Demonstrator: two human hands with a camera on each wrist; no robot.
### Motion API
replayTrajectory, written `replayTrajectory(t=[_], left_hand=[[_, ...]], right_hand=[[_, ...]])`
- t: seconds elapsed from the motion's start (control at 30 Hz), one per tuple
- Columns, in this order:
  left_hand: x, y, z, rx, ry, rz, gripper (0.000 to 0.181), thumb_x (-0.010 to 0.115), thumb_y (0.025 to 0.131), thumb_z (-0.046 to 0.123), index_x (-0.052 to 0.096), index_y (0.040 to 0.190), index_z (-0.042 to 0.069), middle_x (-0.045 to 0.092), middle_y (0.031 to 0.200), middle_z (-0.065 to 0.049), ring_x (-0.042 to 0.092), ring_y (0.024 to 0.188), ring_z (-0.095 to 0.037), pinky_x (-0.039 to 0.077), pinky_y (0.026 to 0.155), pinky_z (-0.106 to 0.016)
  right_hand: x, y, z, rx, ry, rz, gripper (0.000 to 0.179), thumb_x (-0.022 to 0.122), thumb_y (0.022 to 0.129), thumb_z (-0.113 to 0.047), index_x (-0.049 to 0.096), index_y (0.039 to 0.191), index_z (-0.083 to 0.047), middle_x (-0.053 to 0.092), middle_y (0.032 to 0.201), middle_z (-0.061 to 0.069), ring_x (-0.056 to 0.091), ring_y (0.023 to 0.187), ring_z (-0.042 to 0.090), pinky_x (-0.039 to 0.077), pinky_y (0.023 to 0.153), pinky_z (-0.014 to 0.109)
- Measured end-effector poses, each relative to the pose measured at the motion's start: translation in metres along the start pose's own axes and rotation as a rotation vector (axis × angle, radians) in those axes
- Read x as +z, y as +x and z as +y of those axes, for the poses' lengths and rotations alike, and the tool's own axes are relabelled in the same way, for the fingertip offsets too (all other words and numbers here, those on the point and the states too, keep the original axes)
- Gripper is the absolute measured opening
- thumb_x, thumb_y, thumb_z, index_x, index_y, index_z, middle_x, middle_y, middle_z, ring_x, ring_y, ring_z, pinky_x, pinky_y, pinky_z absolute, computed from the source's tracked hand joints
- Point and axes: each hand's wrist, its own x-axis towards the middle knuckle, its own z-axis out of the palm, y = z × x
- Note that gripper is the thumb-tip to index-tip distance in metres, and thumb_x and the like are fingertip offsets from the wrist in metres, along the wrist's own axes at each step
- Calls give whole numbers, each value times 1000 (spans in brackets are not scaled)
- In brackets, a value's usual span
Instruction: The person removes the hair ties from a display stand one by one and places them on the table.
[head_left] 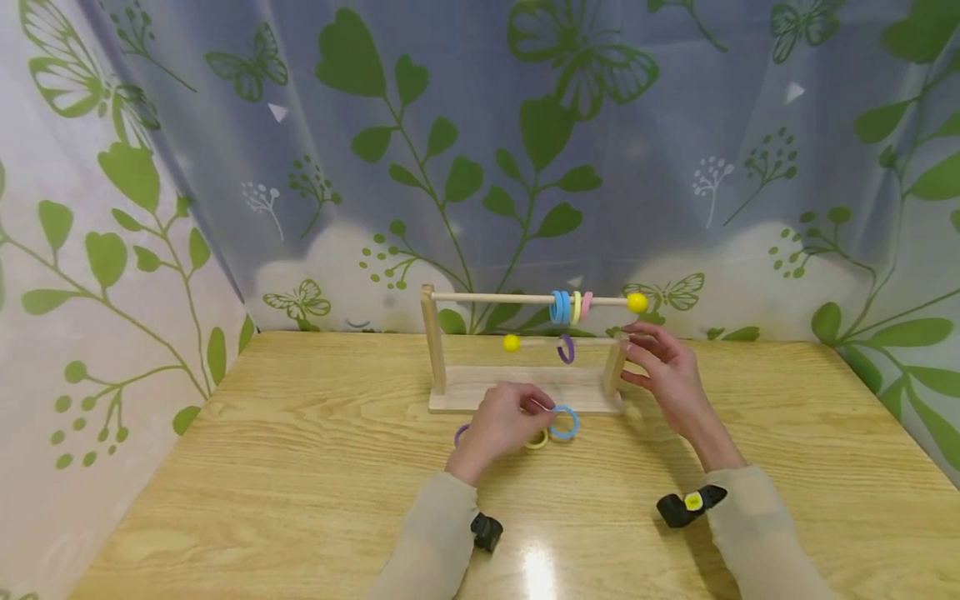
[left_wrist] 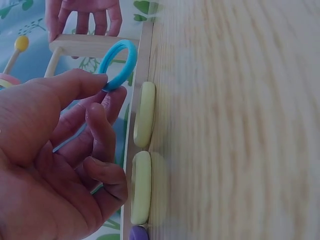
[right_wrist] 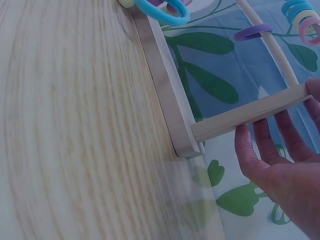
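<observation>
My left hand [head_left: 501, 423] pinches a light-blue ring [left_wrist: 131, 61] between thumb and fingertips, just in front of the wooden stand [head_left: 525, 385]. At the stand's right post [right_wrist: 235, 117], my right hand [head_left: 670, 379] grips the upper part, several fingers along its outer side. A purple ring [head_left: 570, 350] hangs on the lower rod, which ends in a yellow ball [head_left: 511, 342]. On the upper rod [head_left: 487, 297] hang blue rings [head_left: 557, 307], a yellow ring [head_left: 576, 307] and a pink ring [head_left: 587, 305].
Two pale yellow rings [left_wrist: 144, 116] and a purple ring [left_wrist: 139, 233] stand out along the stand's front edge, partly hidden by my left hand in the head view. The upper rod ends in another yellow ball [head_left: 637, 302]. A patterned curtain [head_left: 480, 150] hangs behind the table [head_left: 300, 467].
</observation>
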Motion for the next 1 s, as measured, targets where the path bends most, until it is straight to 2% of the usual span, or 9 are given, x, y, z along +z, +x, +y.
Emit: replayTrajectory(t=[0.2, 0.47, 0.73, 1.0], left_hand=[[1, 1, 0, 8, 7, -19, 11, 75, 93, 20, 77, 101, 14, 78, 94, -1, 69, 86, -11, 53, 74, -25], [2, 2, 2, 2, 51, -41, 10, 75, 92, 20, 77, 99, 14, 76, 92, 1, 67, 86, -10, 53, 77, -26], [1, 2, 2, 16, 62, -36, 9, 75, 92, 18, 77, 99, 12, 76, 92, 1, 66, 85, -10, 52, 76, -24], [1, 1, 1, -4, 41, -5, 14, 74, 93, 22, 77, 104, 13, 76, 95, 1, 68, 87, -11, 53, 77, -26]], right_hand=[[0, 0, 0, 8, -13, 3, 31, 64, 102, -27, 60, 129, -14, 64, 116, -10, 67, 104, 5, 61, 82, 24], [0, 0, 0, 2, -21, 6, 30, 64, 102, -27, 61, 130, -15, 63, 117, -7, 66, 103, 6, 61, 82, 24], [1, 0, 0, 0, -28, 0, 38, 63, 103, -27, 57, 135, -7, 63, 117, -8, 66, 105, 5, 61, 82, 24], [1, 0, -1, 6, -38, 4, 32, 62, 103, -28, 60, 132, -14, 63, 117, -9, 65, 106, 5, 60, 83, 24]])
